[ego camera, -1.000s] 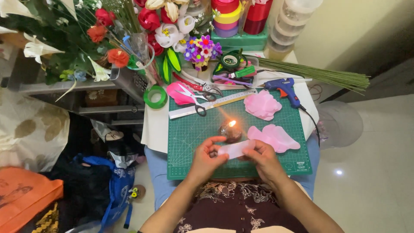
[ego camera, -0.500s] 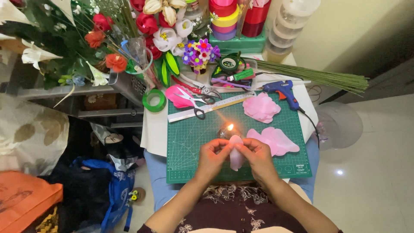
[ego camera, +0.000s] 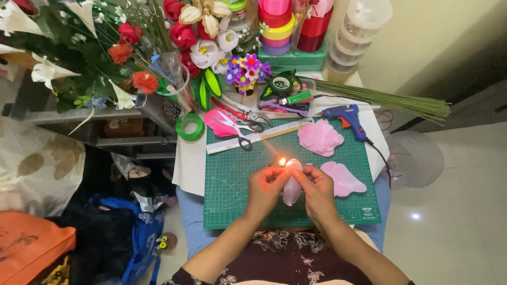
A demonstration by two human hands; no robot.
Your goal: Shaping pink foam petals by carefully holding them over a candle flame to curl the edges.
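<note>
My left hand (ego camera: 265, 186) and my right hand (ego camera: 317, 189) together pinch a pale pink fabric petal (ego camera: 292, 183), held upright over the green cutting mat (ego camera: 232, 184). The petal's top edge is right beside a small lit candle flame (ego camera: 282, 162); the candle itself is hidden behind my fingers. More pink petal pieces lie on the mat, one pile (ego camera: 320, 137) beyond my hands and one flat piece (ego camera: 343, 178) just right of my right hand.
A ruler (ego camera: 259, 137), scissors (ego camera: 237, 129), a blue glue gun (ego camera: 346, 119), green tape rolls (ego camera: 190, 127) and a bundle of green wire stems (ego camera: 391, 101) lie at the back. Artificial flowers (ego camera: 158, 47) and ribbon spools (ego camera: 277, 26) stand behind. Bags (ego camera: 127, 237) sit on the floor left.
The petal was held flat and horizontal in front of the flame; I have turned it upright and brought its top edge up to the flame.
</note>
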